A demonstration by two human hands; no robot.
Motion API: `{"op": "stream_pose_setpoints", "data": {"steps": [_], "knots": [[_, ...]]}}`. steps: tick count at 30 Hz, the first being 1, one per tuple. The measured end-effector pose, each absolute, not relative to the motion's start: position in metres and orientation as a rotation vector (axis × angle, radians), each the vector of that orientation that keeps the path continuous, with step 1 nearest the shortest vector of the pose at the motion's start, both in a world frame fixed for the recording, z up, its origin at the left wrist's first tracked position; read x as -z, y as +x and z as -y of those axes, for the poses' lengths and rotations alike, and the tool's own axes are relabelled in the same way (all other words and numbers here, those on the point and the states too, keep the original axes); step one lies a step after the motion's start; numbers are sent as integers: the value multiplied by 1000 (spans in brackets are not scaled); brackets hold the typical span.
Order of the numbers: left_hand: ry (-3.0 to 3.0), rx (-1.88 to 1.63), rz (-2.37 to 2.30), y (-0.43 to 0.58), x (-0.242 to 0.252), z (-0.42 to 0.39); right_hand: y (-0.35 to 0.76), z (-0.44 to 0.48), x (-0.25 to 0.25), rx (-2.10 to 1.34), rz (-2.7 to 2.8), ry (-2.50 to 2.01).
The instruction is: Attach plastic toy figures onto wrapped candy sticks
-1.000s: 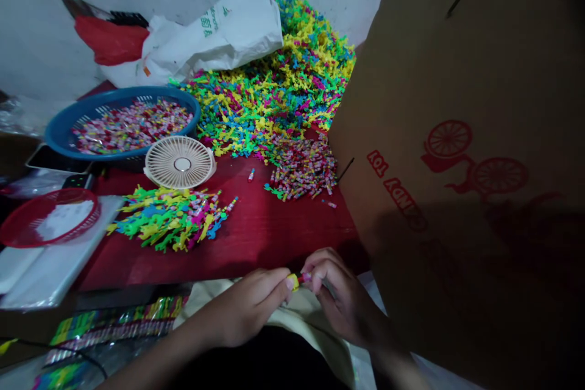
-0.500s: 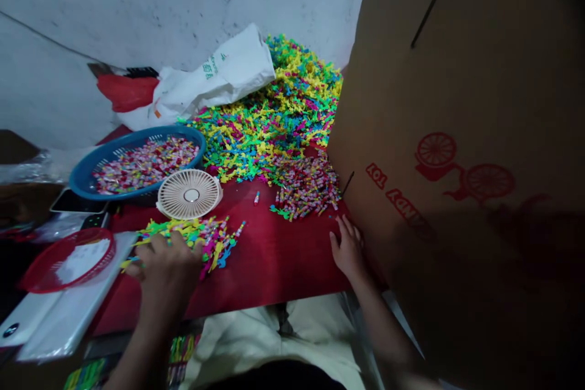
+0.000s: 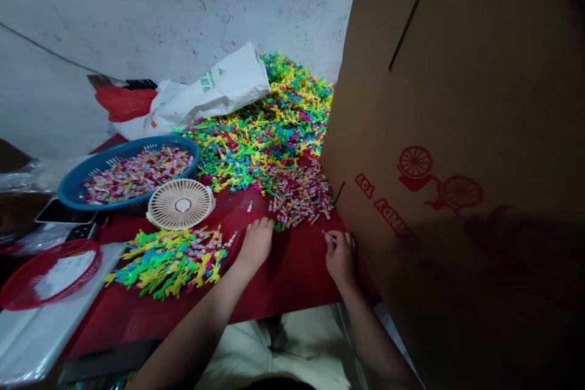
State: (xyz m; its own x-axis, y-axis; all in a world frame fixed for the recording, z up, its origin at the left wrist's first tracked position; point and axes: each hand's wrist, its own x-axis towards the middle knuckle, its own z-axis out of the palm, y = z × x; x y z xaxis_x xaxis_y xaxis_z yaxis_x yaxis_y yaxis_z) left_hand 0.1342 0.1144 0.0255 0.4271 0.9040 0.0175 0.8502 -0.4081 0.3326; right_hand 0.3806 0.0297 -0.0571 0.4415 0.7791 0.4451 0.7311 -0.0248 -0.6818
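Note:
My left hand rests on the red table with its fingers reaching forward, at the near left edge of a pile of small pink-wrapped candy tubes. I see nothing held in it. Between the thumb and finger of my right hand is a small candy tube, its bluish end sticking out to the left. A single candy tube lies just beyond my left hand. Left of that hand, yellow, green and blue plastic toy pieces lie in a flat heap, several with candy tubes attached.
A large cardboard box walls off the right side. Behind spreads a big mound of coloured plastic pieces beside a white sack. Leftward are a blue basket of tubes, a round white fan and a red basket.
My left hand has moved right from the heap of plastic pieces to the edge of the tube pile. My right hand has closed on a candy tube. The view has shifted slightly.

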Motion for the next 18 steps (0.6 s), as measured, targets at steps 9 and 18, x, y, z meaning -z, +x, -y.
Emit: {"op": "stream_pose_setpoints", "data": {"steps": [9, 18], "knots": [[2036, -514, -1385, 106, -28, -59, 360, -18, 41, -361, 961, -1553], [816, -970, -1118, 111, -53, 14, 264, 53, -22, -1185, 756, -1072]]}}
